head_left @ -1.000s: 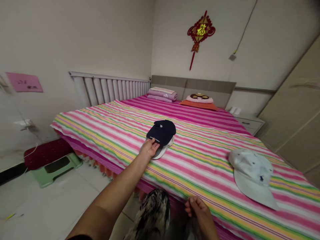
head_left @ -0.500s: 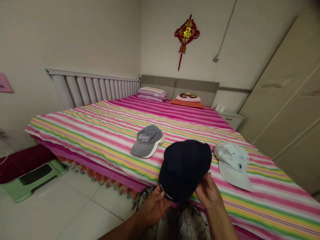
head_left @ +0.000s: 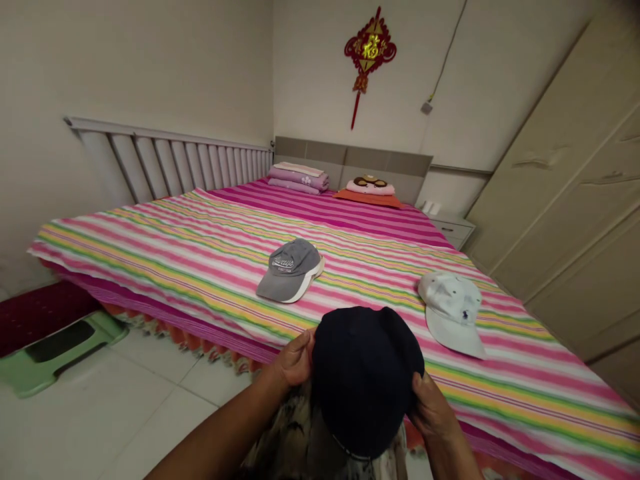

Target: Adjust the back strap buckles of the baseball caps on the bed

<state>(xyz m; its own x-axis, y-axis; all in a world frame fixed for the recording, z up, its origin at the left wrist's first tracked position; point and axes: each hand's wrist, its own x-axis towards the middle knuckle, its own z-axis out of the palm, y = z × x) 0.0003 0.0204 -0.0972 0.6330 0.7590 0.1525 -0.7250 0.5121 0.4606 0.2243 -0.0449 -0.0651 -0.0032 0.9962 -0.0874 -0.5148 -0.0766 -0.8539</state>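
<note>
A dark navy cap [head_left: 367, 377] is held between both hands in front of me, above the near edge of the bed, its crown facing up. My left hand [head_left: 299, 360] grips the cap's left side, thumb on top. On the opposite side, my right hand [head_left: 431, 400] is closed on the edge, with some fingers hidden beneath. A grey cap [head_left: 291, 267] with white lettering and a white-edged brim lies on the bed, beyond the navy one. To the right rests a white cap [head_left: 453, 310] with a small dark emblem, its brim pointing toward me.
The bed [head_left: 200, 247] has a striped cover. Folded purple bedding [head_left: 300, 179] and a pink pile [head_left: 370, 189] sit by the headboard [head_left: 385, 165]. A green stool [head_left: 55, 363] stands on the left floor; a wardrobe [head_left: 565, 193] is at right.
My left hand has moved from the front of the navy cap up to its left side. The cap has turned and come closer to me, its brim end now lower. The view has tilted slightly down.
</note>
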